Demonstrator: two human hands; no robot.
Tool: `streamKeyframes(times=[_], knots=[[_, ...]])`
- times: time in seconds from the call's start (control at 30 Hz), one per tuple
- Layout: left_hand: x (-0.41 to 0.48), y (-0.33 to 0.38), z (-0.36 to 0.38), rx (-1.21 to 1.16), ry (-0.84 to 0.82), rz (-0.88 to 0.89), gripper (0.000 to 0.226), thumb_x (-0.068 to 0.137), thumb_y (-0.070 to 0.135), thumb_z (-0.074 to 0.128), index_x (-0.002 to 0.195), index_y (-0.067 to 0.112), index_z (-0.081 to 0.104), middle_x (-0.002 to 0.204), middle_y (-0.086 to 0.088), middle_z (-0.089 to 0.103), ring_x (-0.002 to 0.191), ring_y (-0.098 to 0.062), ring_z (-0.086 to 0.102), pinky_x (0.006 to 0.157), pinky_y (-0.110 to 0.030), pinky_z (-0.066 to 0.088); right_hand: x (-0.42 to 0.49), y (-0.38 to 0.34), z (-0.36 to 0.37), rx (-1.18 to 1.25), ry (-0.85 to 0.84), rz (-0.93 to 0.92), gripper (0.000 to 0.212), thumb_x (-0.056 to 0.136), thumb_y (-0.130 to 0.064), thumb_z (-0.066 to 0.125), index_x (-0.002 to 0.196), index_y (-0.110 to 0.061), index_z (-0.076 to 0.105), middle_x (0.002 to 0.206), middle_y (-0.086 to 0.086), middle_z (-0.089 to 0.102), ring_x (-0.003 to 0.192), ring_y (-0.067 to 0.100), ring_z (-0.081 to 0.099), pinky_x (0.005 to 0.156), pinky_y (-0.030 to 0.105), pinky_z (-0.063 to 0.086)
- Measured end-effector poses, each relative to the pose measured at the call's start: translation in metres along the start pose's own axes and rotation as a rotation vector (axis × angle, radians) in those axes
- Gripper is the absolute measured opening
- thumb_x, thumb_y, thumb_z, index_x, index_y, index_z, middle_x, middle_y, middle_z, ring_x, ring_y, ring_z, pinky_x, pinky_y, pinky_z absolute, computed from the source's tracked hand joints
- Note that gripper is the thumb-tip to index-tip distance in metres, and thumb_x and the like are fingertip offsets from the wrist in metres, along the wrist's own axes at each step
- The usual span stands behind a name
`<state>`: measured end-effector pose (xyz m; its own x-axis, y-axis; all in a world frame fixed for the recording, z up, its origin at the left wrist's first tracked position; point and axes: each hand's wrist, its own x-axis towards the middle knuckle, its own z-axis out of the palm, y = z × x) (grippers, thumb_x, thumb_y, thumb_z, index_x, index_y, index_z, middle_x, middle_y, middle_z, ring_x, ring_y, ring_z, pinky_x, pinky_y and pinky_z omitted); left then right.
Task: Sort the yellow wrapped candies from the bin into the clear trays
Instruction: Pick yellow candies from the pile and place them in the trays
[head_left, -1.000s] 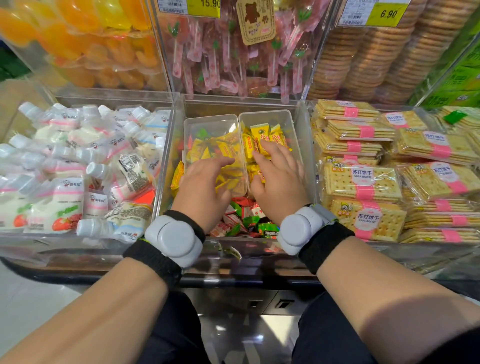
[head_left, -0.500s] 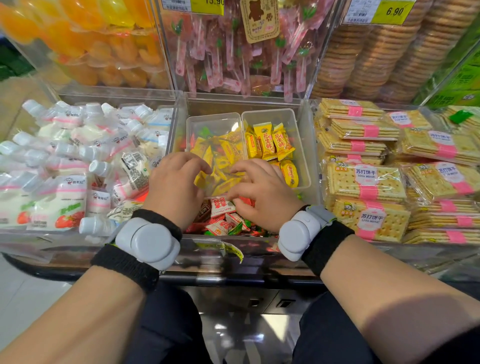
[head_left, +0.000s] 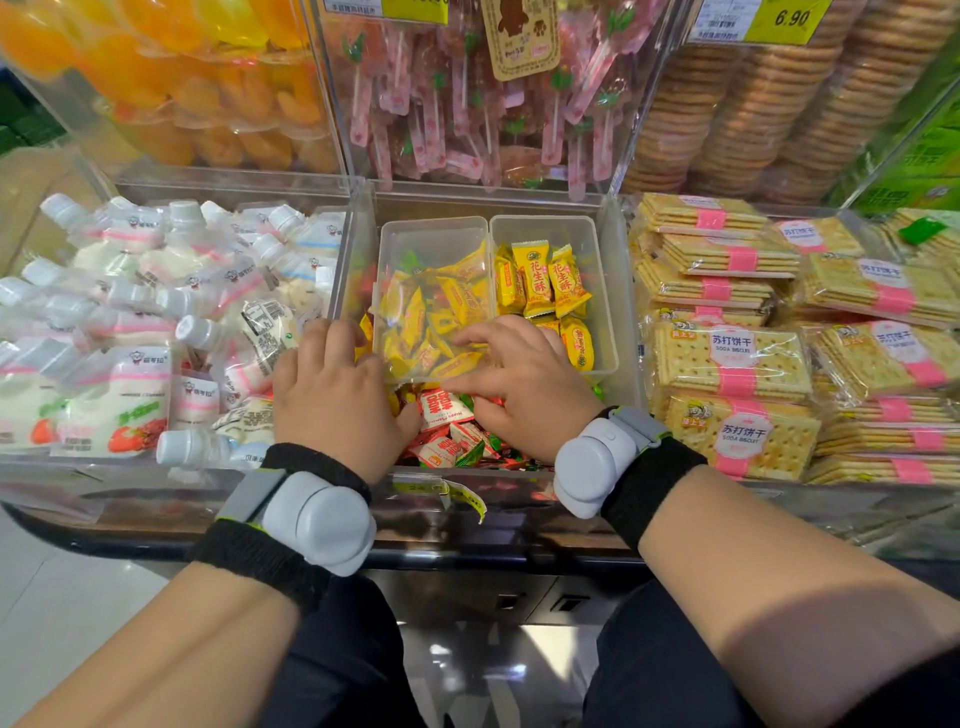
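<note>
In the middle bin (head_left: 623, 291), our right hand (head_left: 524, 387) lies spread, fingertips on yellow candies (head_left: 431, 312) in the left clear tray (head_left: 434, 226); our left hand (head_left: 337, 400) curls beside it (grip hidden from us). Sorting seems midway; next, pinch yellow strays from the near red candies (head_left: 441, 410).

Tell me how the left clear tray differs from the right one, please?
The left tray holds a jumbled heap of yellow candies; the right tray holds fewer, several standing upright in a row. The left tray's candies look smaller, the right tray's longer with red print. Both are clear, rectangular, side by side.
</note>
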<state>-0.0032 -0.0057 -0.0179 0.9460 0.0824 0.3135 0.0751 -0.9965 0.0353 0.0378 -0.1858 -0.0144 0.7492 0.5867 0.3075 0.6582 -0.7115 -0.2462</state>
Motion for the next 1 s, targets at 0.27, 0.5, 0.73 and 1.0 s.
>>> streamKeyframes(times=[0.27,0.5,0.73,1.0], knots=[[0.002,0.0,0.001,0.062,-0.047,-0.025,0.041,0.069,0.058,0.058,0.073,0.019,0.071,0.129,-0.001,0.043,0.129,-0.026,0.017,0.1,-0.047,0.017,0.0,0.002,0.003,0.007,0.039,0.013,0.028,0.079,-0.014,0.057,0.096,-0.029,0.072,0.125,-0.002,0.054,0.123,0.025,0.04,0.099,0.042,0.027],[0.002,0.003,-0.002,0.007,0.012,-0.012,0.023,0.067,0.034,0.062,0.068,0.014,0.072,0.115,0.0,0.05,0.124,-0.025,0.022,0.097,-0.043,0.012,0.0,0.003,0.003,0.039,0.07,0.01,0.026,0.079,-0.011,0.057,0.093,-0.026,0.073,0.122,0.0,0.056,0.119,0.026,0.043,0.097,0.04,0.027],[0.006,0.009,-0.006,-0.092,0.099,0.024,0.017,0.063,0.027,0.066,0.063,0.011,0.068,0.1,-0.002,0.056,0.112,-0.027,0.033,0.09,-0.041,0.017,-0.001,0.003,0.003,0.068,0.119,-0.015,0.02,0.079,-0.011,0.059,0.086,-0.021,0.074,0.115,0.003,0.059,0.113,0.028,0.047,0.092,0.042,0.032],[0.012,0.022,-0.015,-0.49,0.075,0.026,0.021,0.067,0.031,0.053,0.055,0.015,0.056,0.077,-0.003,0.059,0.086,-0.029,0.052,0.078,-0.034,0.036,0.0,0.005,0.006,0.084,0.075,-0.048,0.016,0.074,-0.028,0.071,0.087,-0.02,0.07,0.115,0.002,0.056,0.112,0.026,0.044,0.092,0.042,0.034]])
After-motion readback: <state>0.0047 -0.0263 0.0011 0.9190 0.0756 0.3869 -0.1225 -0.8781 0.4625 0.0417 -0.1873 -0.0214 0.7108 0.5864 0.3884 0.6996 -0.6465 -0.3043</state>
